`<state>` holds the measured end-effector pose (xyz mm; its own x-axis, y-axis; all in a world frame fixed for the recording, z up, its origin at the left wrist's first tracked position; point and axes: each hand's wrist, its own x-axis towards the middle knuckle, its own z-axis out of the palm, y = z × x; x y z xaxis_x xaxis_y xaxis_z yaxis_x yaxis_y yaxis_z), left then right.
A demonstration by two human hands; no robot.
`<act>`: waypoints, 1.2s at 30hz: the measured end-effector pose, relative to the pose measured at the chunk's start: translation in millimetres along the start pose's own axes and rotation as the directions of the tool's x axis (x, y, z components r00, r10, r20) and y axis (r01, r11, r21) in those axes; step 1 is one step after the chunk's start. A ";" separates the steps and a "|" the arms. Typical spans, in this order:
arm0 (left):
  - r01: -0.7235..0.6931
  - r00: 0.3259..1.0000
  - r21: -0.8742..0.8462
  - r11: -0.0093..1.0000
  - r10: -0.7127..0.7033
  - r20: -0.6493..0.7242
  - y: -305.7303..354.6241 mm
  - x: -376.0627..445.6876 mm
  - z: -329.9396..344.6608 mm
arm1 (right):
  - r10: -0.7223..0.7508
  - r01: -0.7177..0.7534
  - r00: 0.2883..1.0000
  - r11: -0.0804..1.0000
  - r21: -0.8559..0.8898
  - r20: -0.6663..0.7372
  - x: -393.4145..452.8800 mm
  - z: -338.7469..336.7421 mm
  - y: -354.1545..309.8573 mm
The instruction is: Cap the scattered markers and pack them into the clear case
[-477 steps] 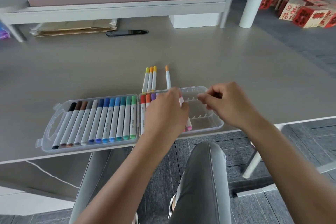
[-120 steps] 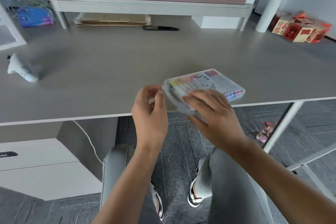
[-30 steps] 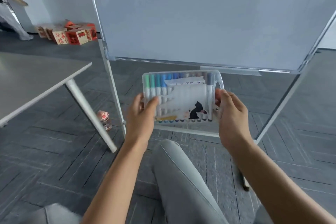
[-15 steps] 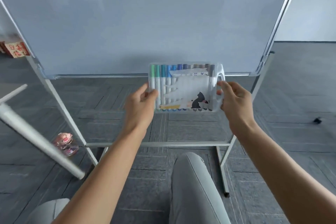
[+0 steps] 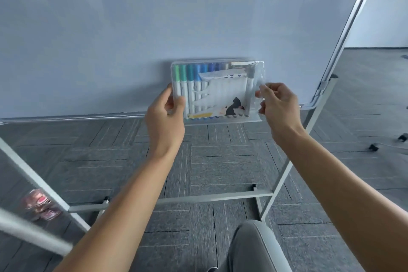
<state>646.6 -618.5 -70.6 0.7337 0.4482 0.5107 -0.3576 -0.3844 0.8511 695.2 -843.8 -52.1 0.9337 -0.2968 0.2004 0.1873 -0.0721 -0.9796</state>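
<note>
The clear case (image 5: 217, 90) is held up in the air in front of the whiteboard (image 5: 154, 28), closed, its broad face turned toward the camera and its long axis running left to right, level with the board's lower edge. The markers (image 5: 189, 86) inside stand upright across that axis, green and blue caps at the top, white barrels below. A white label with a black animal shape covers most of the case's right half, so the markers behind it are hard to make out, and the caps at the far right blur together. The case sits between the two hands. The left hand (image 5: 164, 117) grips its left edge, thumb pressed on the front and fingers curled out of sight behind. The right hand (image 5: 279, 109) pinches the right edge, where a clear handle loop shows faintly, with its fingertips. Below the case lie grey carpet tiles (image 5: 220, 161) and the whiteboard's metal stand (image 5: 209, 197).
</note>
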 end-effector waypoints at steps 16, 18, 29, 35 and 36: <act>-0.111 0.989 0.064 0.992 0.117 -0.093 -38.8 1.6 30.0 | -0.088 0.087 0.996 0.994 -0.059 -0.005 19.8 -4.3 27.5; -0.111 0.989 0.062 0.992 0.116 -0.088 -38.5 0.9 28.6 | -0.078 0.078 0.997 0.995 -0.063 0.001 18.5 -5.9 28.1; -0.106 0.994 0.093 0.990 0.104 0.023 -47.1 -10.2 14.2 | -0.064 0.066 0.997 0.995 -0.074 0.032 2.3 -7.2 33.1; 0.056 0.996 0.116 0.992 -0.065 0.068 -29.3 -15.5 5.3 | 0.034 -0.031 0.999 0.993 -0.111 0.031 -4.5 -10.6 32.8; 0.054 0.995 0.136 0.989 -0.064 0.072 -25.1 -17.6 2.3 | 0.053 -0.050 0.998 0.992 -0.117 0.023 -8.4 -11.2 31.2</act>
<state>644.0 -618.6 -101.2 0.7946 0.4127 0.4453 -0.2357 -0.4663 0.8527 689.9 -854.3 -84.2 0.9491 -0.2783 0.1479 0.1034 -0.1682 -0.9803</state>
